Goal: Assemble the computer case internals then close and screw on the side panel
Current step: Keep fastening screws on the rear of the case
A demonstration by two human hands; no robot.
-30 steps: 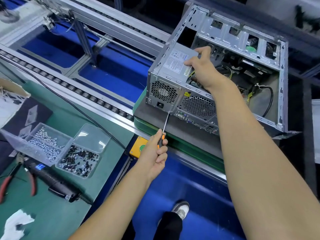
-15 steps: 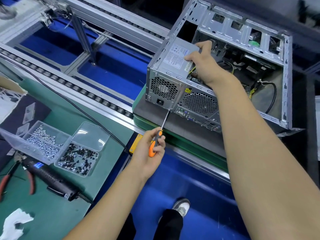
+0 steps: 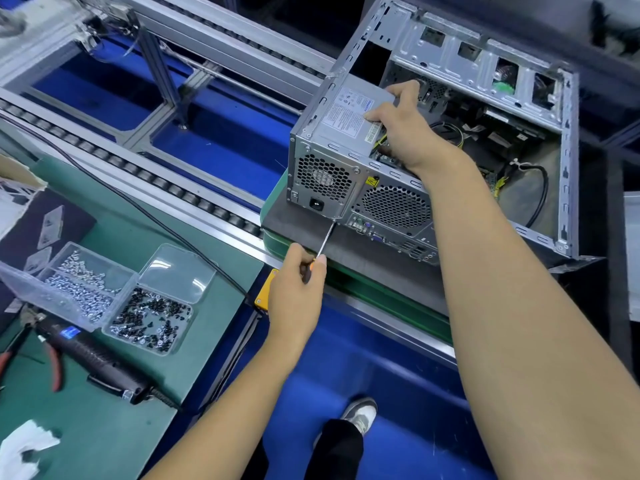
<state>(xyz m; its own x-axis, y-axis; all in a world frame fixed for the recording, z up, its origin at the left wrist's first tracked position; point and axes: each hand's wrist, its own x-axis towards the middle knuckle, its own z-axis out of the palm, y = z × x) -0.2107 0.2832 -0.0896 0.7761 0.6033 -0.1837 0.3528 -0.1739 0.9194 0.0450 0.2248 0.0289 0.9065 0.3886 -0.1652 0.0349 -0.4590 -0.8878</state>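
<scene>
Left hand (image 3: 297,289) grips screwdriver (image 3: 322,249); orange handle, exposed half second ago, now mostly hidden in fingers: regrip between turns. Tip stays at lower rear corner screw of power supply (image 3: 346,123). Right hand (image 3: 401,128) keeps clamping power supply inside open computer case (image 3: 485,64). Judgement: fastening unfinished; side panel not fitted.

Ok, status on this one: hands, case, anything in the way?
Left hand grips screwdriver, tip at case rear. Right hand holds power supply. Side open, nothing blocking.
</scene>
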